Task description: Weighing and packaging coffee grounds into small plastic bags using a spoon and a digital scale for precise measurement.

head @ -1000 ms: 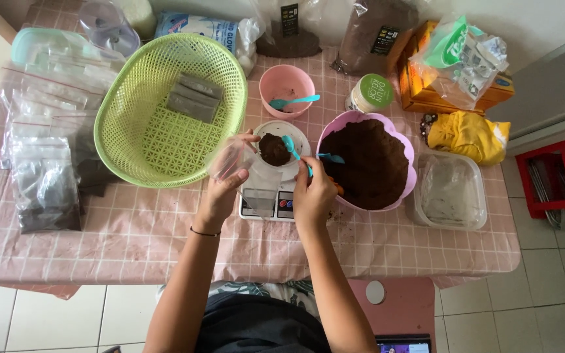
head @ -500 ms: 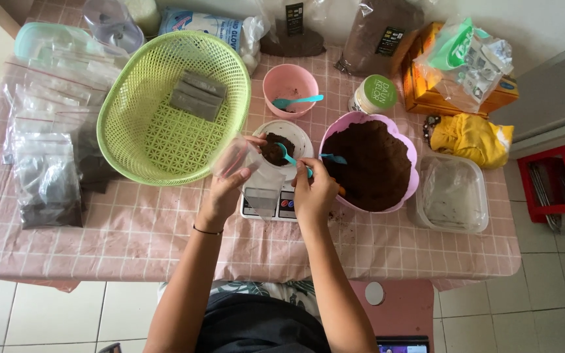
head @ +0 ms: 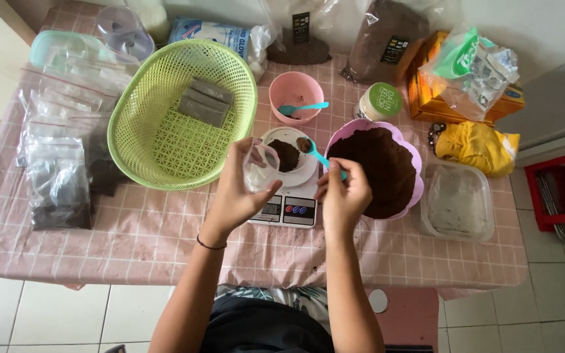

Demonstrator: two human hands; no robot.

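My left hand holds a small clear plastic bag, mouth open, just left of a white dish of brown powder on a white kitchen scale. My right hand grips a teal spoon loaded with brown powder, lifted over the dish's right rim. A purple flower-shaped bowl full of the same brown powder stands right beside that hand.
A green basket with grey packets sits at left, with stacks of clear bags beyond it. A pink bowl with a teal spoon, a green-lidded jar, powder bags, a yellow cloth and a clear container ring the scale.
The spoon rose out of the dish with a heap of powder. My left hand turned the clear bag so its open mouth faces up, closer to the dish.
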